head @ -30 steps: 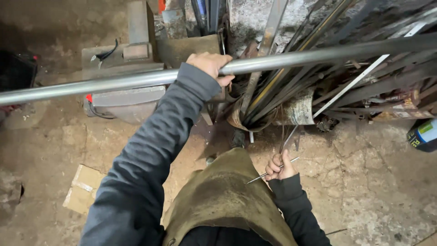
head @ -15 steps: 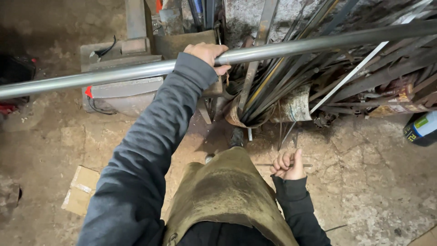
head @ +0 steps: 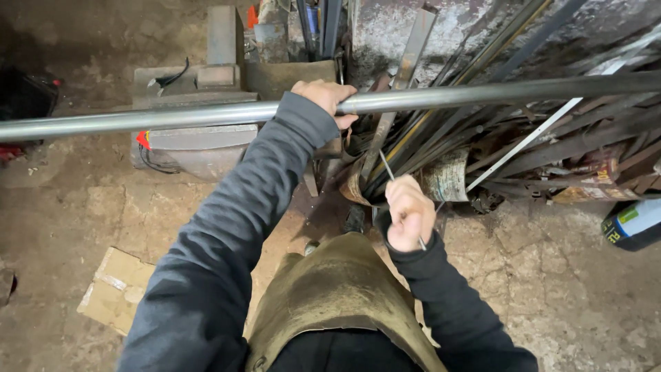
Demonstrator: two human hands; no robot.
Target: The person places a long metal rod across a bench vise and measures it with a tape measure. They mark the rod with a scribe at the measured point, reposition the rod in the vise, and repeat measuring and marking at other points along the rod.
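A long grey metal pipe (head: 172,118) runs level across the whole view at chest height. My left hand (head: 325,96) is wrapped over it near its middle. My right hand (head: 409,210) is raised in front of my brown apron (head: 337,289) and is closed on a thin metal rod (head: 387,167) that sticks up out of the fist and slants towards the pile of metal stock. The rod's lower tip shows just under the fist.
A pile of rusty bars, strips and rods (head: 523,138) leans against the back wall on the right. A metal block with a red-tipped cable (head: 193,141) sits left of centre. A piece of cardboard (head: 113,289) lies on the stone floor. A blue-and-green can (head: 635,224) lies far right.
My right hand has risen from low beside the apron to chest height, bringing the thin rod up with it. My left hand still grips the pipe, which has shifted slightly in view.
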